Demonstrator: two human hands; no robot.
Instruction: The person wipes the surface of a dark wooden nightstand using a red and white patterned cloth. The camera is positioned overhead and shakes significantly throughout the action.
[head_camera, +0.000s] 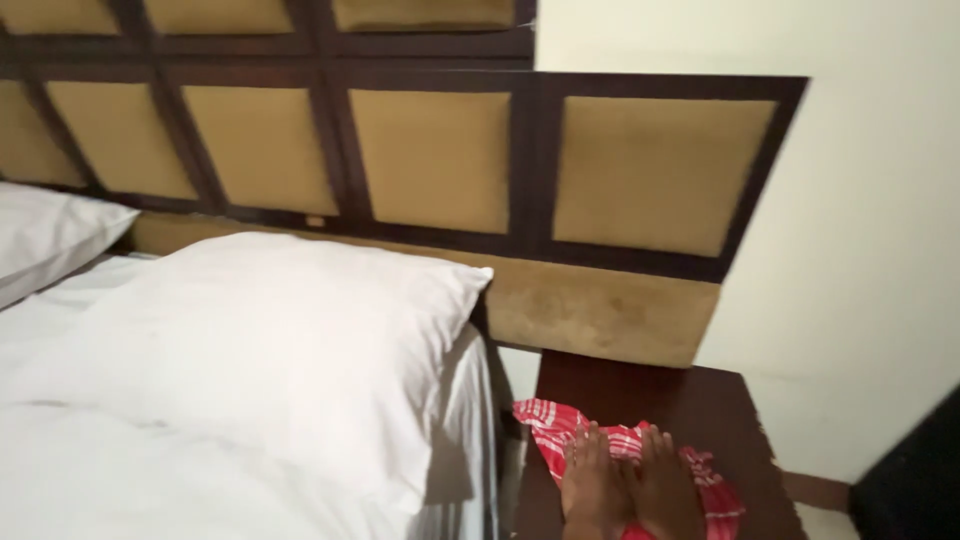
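Both my hands lie side by side, palms down, on a red and white checked cloth (545, 425) at the bottom of the view. My left hand (592, 482) and my right hand (662, 487) touch each other and press the cloth flat with the fingers stretched forward. The cloth is spread on the top of a dark wooden bedside table (700, 400), with one corner reaching its left edge. My wrists are cut off by the frame's lower edge.
A bed with a white sheet (120, 470) and a large white pillow (270, 340) stands left of the table; a second pillow (45, 235) lies at far left. A padded tan headboard with dark wooden framing (440, 160) runs behind. A cream wall (870, 250) is at right.
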